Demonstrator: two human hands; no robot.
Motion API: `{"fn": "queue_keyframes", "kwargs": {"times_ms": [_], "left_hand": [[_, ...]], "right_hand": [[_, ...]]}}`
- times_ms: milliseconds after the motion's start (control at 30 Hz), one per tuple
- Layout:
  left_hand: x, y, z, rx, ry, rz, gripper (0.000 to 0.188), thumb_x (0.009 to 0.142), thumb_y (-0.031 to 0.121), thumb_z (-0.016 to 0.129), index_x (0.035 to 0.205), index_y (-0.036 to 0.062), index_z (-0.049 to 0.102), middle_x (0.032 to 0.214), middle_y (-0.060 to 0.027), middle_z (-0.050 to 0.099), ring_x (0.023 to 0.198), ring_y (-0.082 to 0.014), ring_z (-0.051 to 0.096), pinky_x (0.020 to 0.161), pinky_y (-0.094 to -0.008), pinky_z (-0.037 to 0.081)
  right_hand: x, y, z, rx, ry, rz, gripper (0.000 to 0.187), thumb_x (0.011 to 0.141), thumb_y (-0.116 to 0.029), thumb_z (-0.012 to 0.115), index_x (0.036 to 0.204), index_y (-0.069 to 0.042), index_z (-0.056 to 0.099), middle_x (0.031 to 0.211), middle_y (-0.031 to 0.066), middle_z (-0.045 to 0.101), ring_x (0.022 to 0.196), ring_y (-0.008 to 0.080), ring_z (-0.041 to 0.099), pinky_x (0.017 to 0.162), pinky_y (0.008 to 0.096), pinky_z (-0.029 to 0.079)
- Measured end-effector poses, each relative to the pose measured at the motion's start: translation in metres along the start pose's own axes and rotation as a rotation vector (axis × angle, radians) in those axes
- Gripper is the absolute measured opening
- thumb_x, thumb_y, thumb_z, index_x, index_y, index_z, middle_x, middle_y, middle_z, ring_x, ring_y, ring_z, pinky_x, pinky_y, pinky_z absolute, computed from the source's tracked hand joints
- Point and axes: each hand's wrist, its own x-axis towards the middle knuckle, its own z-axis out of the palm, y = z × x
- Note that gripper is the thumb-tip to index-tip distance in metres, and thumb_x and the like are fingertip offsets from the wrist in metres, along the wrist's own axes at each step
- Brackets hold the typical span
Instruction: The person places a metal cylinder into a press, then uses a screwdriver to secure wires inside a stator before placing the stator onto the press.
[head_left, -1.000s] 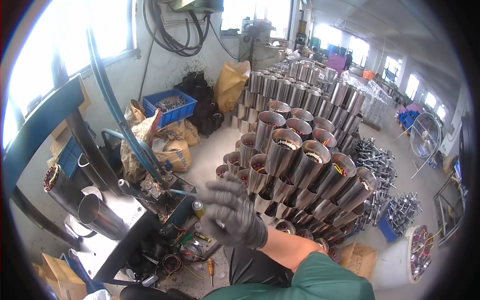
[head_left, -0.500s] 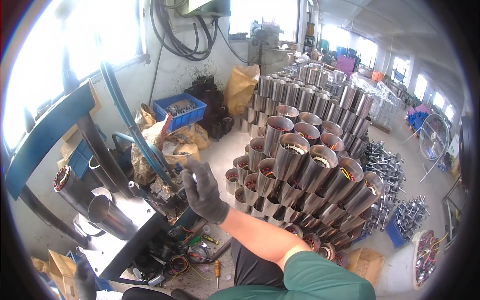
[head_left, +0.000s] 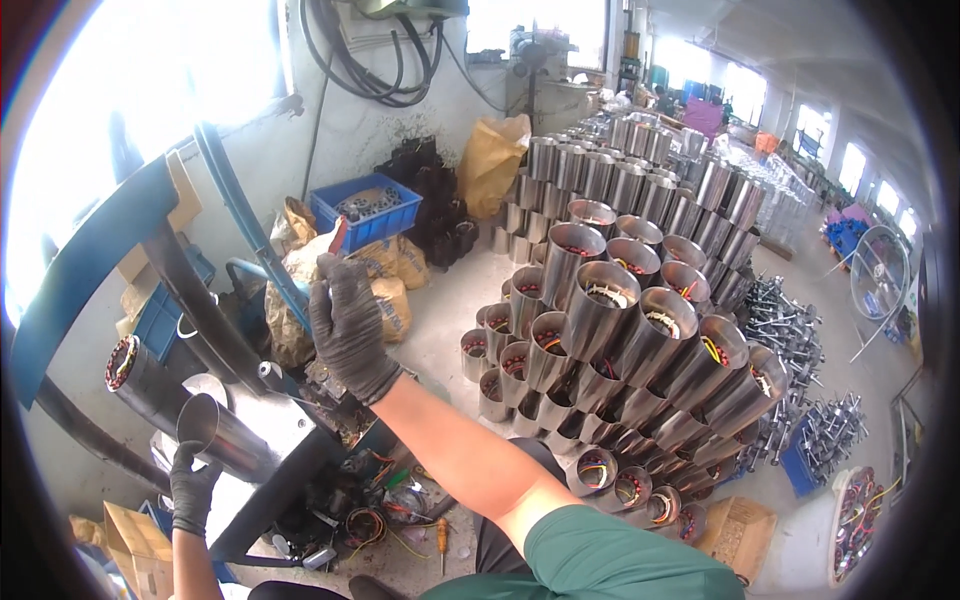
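Note:
My left hand [head_left: 194, 492], in a dark grey glove, is at the near rim of a shiny steel tube [head_left: 232, 440] that lies tilted on the machine's bright metal bed [head_left: 285, 425]. Its fingers are bent against the rim. My gloved right hand [head_left: 350, 330] is raised beside the blue lever [head_left: 255, 235] of the machine, fingers pointing up and nothing visible in them. Whether it touches the lever, I cannot tell. Behind the tube leans a dark cylinder [head_left: 150, 385] with red-and-white windings showing in its end.
Steel tubes [head_left: 600, 300] with coils and coloured wires inside are stacked high at the right. A blue crate [head_left: 368, 215] of metal parts stands by the wall near sacks. An orange-handled screwdriver [head_left: 442, 540] and loose wires lie on the floor. Shafts [head_left: 785, 330] are heaped farther right.
My right hand has moved left and up, toward the blue lever. My left hand has risen from the lower left edge to the steel tube's rim.

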Motion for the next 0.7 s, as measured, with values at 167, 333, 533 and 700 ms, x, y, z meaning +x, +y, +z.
{"fn": "queue_keyframes", "kwargs": {"times_ms": [167, 333, 533, 700], "left_hand": [[-0.008, 0.007, 0.009, -0.038, 0.122, 0.06, 0.034, 0.081, 0.012, 0.087, 0.111, 0.0061, 0.072, 0.111, -0.0062, 0.075, 0.105, -0.0197, 0.068, 0.096, -0.0366, 0.052], [-0.011, 0.04, 0.019, 0.008, 0.212, 0.145, 0.027, 0.078, 0.008, 0.09, 0.095, 0.0066, 0.07, 0.094, -0.0002, 0.07, 0.082, -0.0113, 0.061, 0.072, -0.0309, 0.053], [-0.064, 0.059, -0.047, -0.235, 0.471, 0.136, 0.029, 0.084, -0.006, 0.081, 0.104, 0.0068, 0.065, 0.096, -0.0018, 0.069, 0.084, -0.0115, 0.065, 0.074, -0.0271, 0.055], [-0.054, 0.073, -0.096, -0.403, 0.781, 0.215, 0.019, 0.091, 0.001, 0.078, 0.104, 0.0071, 0.066, 0.096, -0.0007, 0.068, 0.088, -0.0099, 0.063, 0.083, -0.0261, 0.052]], "right_hand": [[-0.022, 0.016, 0.021, -0.332, -0.064, -0.365, 0.035, 0.092, -0.001, 0.059, 0.127, 0.003, 0.056, 0.122, 0.025, 0.057, 0.112, 0.0432, 0.058, 0.098, 0.056, 0.048], [-0.001, 0.027, -0.004, -0.389, -0.041, -0.387, 0.031, 0.096, -0.008, 0.065, 0.125, -0.004, 0.058, 0.112, 0.0197, 0.059, 0.102, 0.0394, 0.059, 0.088, 0.0543, 0.049], [-0.007, 0.0, 0.001, 0.066, 0.089, 0.061, 0.02, 0.105, -0.022, 0.068, 0.098, -0.004, 0.062, 0.097, 0.0096, 0.067, 0.086, 0.0225, 0.063, 0.081, 0.0372, 0.052], [-0.003, -0.003, -0.004, 0.04, 0.073, 0.088, 0.021, 0.103, -0.02, 0.069, 0.093, -0.003, 0.061, 0.095, 0.0098, 0.068, 0.082, 0.0223, 0.063, 0.078, 0.0366, 0.052]]}}
